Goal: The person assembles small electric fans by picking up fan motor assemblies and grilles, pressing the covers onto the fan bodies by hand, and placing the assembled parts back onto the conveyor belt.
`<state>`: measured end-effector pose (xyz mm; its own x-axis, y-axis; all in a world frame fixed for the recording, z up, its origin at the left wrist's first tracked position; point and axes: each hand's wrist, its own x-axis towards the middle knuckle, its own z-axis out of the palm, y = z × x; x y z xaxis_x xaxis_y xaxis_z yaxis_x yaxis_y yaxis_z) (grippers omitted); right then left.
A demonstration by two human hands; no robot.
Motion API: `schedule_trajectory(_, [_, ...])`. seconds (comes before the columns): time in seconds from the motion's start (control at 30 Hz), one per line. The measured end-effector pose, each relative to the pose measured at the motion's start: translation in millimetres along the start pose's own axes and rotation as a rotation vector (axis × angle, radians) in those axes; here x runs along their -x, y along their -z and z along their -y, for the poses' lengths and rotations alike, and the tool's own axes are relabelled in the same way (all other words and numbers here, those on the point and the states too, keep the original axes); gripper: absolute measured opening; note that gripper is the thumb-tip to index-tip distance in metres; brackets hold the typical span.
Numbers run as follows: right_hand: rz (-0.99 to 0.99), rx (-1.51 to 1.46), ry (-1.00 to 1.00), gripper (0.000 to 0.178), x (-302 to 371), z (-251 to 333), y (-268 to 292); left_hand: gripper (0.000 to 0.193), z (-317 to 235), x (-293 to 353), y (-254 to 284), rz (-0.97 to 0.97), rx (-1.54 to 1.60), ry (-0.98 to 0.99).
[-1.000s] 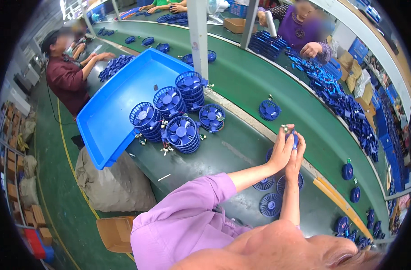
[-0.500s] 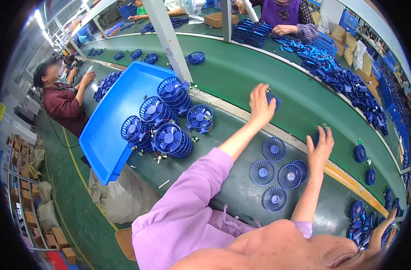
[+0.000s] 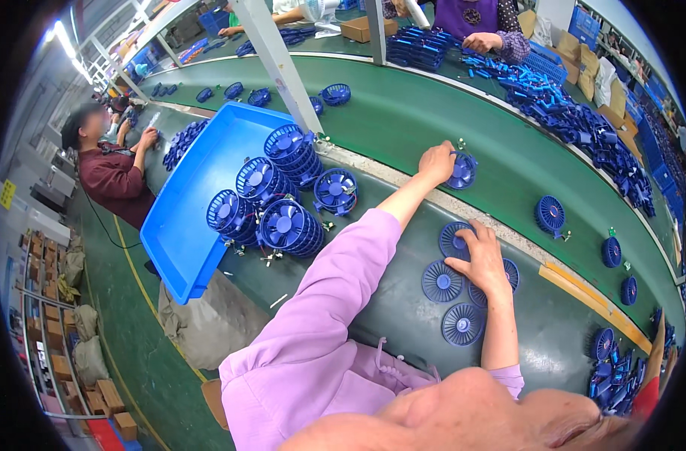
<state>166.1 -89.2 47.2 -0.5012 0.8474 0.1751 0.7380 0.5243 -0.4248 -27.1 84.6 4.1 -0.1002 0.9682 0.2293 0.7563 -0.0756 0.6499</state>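
Note:
My left hand (image 3: 437, 164) reaches out over the green belt, its fingers closed on the near edge of a blue fan housing (image 3: 461, 173) with blades inside. My right hand (image 3: 484, 259) is over several round blue grilles on the bench, thumb and fingers apart. Its fingertips reach the farthest grille (image 3: 452, 240); whether they press on it I cannot tell. Beside the hand lie another grille (image 3: 442, 281) and a nearer one (image 3: 463, 324); others are partly hidden under the palm and wrist. Farther right, a fan housing (image 3: 549, 214) with a small connector rests on the belt.
Stacks of fan housings (image 3: 286, 225) stand left of my arm, by a blue tray (image 3: 174, 240). A grey post (image 3: 279, 64) rises at the belt's edge. Co-workers sit across the belt and at far left. Blue parts (image 3: 610, 383) lie at the lower right.
My right hand has left the fan housing on the belt and come back over the grilles. The left hand keeps its fan housing, now turned to show its blades. Parts on the belt have shifted right.

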Motion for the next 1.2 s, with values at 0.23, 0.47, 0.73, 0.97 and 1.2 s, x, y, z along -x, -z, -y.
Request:
schedule_trajectory(0.23, [-0.04,-0.062,-0.013,0.073,-2,1,-2,0.029,-1,42,6,-0.125,0.938,0.152])
schedule_trajectory(0.47, [0.07,-1.135,-0.125,0.055,-9,-33,1,0.042,-27,94,31,0.263,1.897,0.322])
schedule_trajectory(0.73, [-0.09,-1.685,-0.151,0.044,-13,-26,13,0.041,-32,102,26,0.307,1.925,0.303])
schedule_trajectory(0.97, [-0.299,-1.305,-0.268,0.038,-10,-23,28,0.039,-44,109,23,0.354,1.872,0.286])
schedule_trajectory(1.2, [-0.476,-0.594,-0.356,0.049,-15,-38,24,0.035,-58,123,10,0.52,1.72,0.263])
